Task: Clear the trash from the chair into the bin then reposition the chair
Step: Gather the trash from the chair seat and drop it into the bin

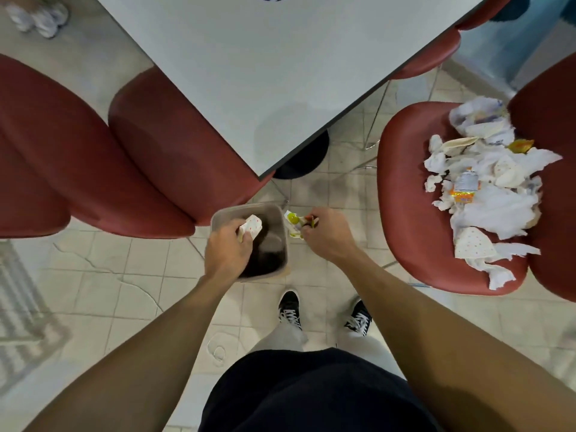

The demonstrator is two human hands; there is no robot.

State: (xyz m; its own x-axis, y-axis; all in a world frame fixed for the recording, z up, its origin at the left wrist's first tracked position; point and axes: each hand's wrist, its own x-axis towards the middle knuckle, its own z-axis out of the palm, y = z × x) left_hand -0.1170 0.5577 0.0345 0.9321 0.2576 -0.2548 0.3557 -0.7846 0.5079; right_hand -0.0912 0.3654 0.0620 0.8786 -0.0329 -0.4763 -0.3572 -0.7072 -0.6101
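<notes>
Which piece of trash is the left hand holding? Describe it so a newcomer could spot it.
Start at the grey plastic bin on the tiled floor below the white table's corner. Over its opening, the left hand grips a crumpled white wrapper with small coloured dots, unlike the right hand's green-and-yellow one.

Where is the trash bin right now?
In the head view the bin sits on the floor, centre frame, by the table corner, under the left hand and left of the right hand.

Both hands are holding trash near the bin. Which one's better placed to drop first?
Left. The left hand holds its dotted wrapper directly over the bin opening, so it can likely just let go. The right hand grips a green wrapper just outside the bin's right rim.
</notes>
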